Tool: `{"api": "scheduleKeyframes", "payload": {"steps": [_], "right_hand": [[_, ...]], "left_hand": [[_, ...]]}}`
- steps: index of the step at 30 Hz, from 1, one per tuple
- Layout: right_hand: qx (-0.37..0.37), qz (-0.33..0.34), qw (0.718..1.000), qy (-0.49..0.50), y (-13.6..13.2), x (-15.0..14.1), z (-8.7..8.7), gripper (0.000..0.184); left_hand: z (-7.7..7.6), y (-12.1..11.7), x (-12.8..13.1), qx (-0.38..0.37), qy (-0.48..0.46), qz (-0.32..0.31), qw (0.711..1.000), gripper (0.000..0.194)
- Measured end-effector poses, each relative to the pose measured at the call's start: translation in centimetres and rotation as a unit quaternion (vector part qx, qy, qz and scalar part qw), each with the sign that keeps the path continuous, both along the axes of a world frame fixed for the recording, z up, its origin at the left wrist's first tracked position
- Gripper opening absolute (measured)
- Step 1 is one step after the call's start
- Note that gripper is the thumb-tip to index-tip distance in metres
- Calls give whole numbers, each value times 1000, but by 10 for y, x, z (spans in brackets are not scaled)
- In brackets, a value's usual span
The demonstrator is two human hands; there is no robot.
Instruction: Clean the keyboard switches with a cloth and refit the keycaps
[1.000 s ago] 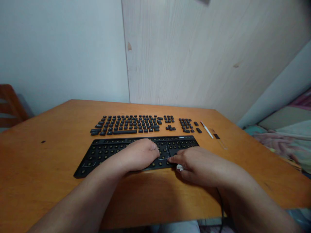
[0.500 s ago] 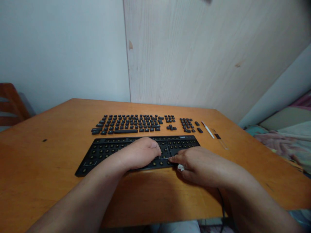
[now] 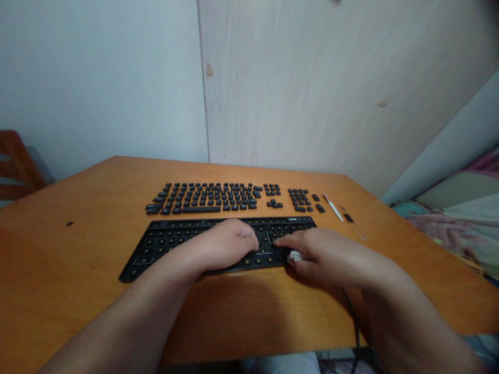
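In front of me lies a black computer keyboard (image 3: 167, 242) with its keycaps off, small yellowish switch stems showing in rows. My left hand (image 3: 230, 241) is closed over its middle, thumb and fingers curled down onto the board; whatever it may hold is hidden. My right hand (image 3: 312, 249) is over the right part of the keyboard, its index finger reaching to the area left of the number pad. A crumpled white tissue (image 3: 296, 256) sticks out between its thumb and curled fingers. Behind the keyboard, the loose black keycaps (image 3: 202, 210) are laid out in keyboard order.
A white pen-like stick (image 3: 333, 208) and a thin tool with a dark middle (image 3: 349, 218) lie to the right of the keycaps. A black cable (image 3: 354, 317) runs off the front edge of the wooden table (image 3: 78, 291). A wooden chair (image 3: 19, 161) stands at the left.
My right hand has moved away from me across the keyboard, its index finger going from near the front edge to farther up. My left hand has stayed about where it was.
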State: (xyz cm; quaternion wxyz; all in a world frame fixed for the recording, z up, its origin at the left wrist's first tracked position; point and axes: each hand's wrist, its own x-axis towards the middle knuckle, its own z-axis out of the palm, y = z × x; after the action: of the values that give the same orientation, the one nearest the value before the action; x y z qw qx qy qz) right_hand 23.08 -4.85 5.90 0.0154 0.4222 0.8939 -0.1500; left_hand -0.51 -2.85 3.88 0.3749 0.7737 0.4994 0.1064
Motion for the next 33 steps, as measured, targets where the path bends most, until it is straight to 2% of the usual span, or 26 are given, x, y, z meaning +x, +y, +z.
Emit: {"api": "scheduleKeyframes", "payload": {"steps": [6,11,14,19,25,33], "right_hand": [[-19,31,999,9,-2,-1,-1,41],[-24,36,999,7,-1,0,-1,43],[-24,39,999,11,-2,0,-1,43],[-30,26,999,20,-1,2,0,33],[-8,-39,995,95,11,4,-3,15],[-10,-46,991,124,21,-3,-13,17]], "left_hand": [[1,-1,0,-6,0,-7,1000,29],[-4,0,-1,-10,-9,-27,1000,30],[-3,0,-2,-16,-7,-19,1000,29],[-2,1,-3,-5,-12,-2,1000,28],[-13,12,-9,76,-2,25,997,29],[-11,21,-13,172,57,78,980,33]]}}
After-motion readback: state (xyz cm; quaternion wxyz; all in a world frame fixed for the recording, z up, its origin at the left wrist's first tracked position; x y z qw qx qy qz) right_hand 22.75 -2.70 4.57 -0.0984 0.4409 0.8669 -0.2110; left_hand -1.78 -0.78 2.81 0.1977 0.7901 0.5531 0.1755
